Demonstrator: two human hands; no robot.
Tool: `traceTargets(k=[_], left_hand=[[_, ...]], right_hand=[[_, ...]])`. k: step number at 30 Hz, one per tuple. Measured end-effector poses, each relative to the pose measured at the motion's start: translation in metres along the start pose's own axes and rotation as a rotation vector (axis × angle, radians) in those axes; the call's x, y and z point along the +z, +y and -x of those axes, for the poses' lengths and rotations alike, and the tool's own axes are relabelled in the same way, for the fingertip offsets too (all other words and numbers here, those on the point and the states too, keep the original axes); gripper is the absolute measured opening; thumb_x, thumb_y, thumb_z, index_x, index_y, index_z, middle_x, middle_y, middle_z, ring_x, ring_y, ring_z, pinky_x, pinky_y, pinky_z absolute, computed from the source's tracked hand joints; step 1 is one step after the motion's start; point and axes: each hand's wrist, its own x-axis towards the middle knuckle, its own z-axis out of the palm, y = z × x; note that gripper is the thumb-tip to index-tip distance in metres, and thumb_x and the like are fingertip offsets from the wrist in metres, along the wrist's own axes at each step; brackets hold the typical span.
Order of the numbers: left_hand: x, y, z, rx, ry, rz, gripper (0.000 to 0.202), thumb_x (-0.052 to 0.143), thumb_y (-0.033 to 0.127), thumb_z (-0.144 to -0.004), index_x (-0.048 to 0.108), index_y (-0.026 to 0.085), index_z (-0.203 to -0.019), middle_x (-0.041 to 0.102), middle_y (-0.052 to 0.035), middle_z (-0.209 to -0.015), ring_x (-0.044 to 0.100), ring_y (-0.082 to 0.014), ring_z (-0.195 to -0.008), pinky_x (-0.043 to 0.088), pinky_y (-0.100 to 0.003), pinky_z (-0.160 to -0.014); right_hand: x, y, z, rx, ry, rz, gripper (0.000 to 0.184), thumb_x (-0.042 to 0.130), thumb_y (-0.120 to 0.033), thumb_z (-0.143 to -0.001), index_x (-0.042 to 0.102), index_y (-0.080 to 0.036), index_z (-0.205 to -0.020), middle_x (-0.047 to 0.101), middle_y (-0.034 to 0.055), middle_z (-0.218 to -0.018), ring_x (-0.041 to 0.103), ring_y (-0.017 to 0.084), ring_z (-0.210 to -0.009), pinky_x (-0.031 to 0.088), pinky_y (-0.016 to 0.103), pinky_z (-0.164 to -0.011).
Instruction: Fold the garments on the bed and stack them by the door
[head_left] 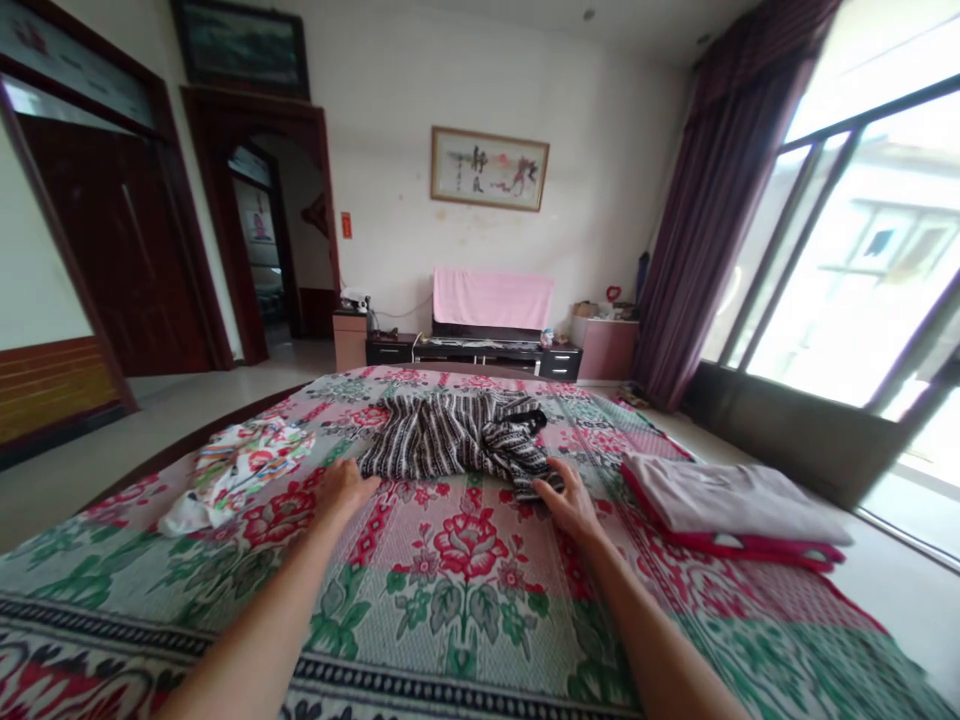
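Striped garment (435, 437) | folds obscure shape | left fingers (348, 474), right fingers (564, 471) at edges, grip unclear

Left hand (349, 487), right hand (568, 500) at striped garment (439, 437).

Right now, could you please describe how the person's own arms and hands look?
The left hand and the right hand wear no gloves. The left forearm and right forearm are bare down to the picture's lower edge, with no sleeve, watch or bracelet showing. The picture is too soft to tell about rings.
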Motion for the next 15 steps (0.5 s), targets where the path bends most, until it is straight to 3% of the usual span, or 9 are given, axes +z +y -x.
traceTargets(k=[2, 5, 9, 15], left_hand=[[0.002, 0.004, 0.001, -0.009, 0.023, -0.006, 0.046, 0.055, 0.043, -0.074, 0.065, 0.013, -0.107, 0.062, -0.0196, -0.118, 0.058, -0.0354, -0.110, 0.047, -0.045, -0.088], [0.007, 0.008, 0.002, 0.039, 0.094, 0.030, 0.041, 0.051, 0.039, -0.077, 0.066, 0.017, -0.108, 0.064, -0.0149, -0.115, 0.057, -0.0332, -0.110, 0.045, -0.044, -0.089], [0.012, 0.011, -0.001, 0.154, 0.137, 0.176, 0.031, 0.048, 0.030, -0.079, 0.067, 0.019, -0.102, 0.067, -0.0098, -0.109, 0.060, -0.0236, -0.103, 0.043, -0.032, -0.089], [0.002, 0.016, -0.001, 0.011, 0.156, 0.599, 0.023, 0.049, 0.037, -0.078, 0.065, 0.022, -0.085, 0.066, 0.0009, -0.072, 0.060, -0.0172, -0.074, 0.044, -0.024, -0.066]], right_hand=[[0.005, -0.002, 0.004, -0.084, -0.058, 0.124, 0.067, 0.059, -0.047, -0.070, 0.053, -0.018, -0.129, 0.048, 0.0128, -0.138, 0.044, 0.028, -0.127, 0.035, 0.043, -0.104], [0.011, -0.004, 0.009, -0.101, -0.124, 0.314, 0.071, 0.062, -0.048, -0.071, 0.048, -0.022, -0.135, 0.038, 0.0101, -0.148, 0.036, 0.030, -0.133, 0.031, 0.048, -0.105], [0.017, -0.010, 0.006, -0.063, -0.154, 0.442, 0.066, 0.054, -0.052, -0.078, 0.046, -0.022, -0.137, 0.043, 0.0093, -0.143, 0.039, 0.029, -0.129, 0.030, 0.049, -0.103], [0.025, -0.027, -0.003, 0.053, -0.110, 0.522, 0.046, 0.048, -0.044, -0.083, 0.058, -0.026, -0.124, 0.053, 0.0080, -0.132, 0.047, 0.030, -0.118, 0.035, 0.050, -0.095]])
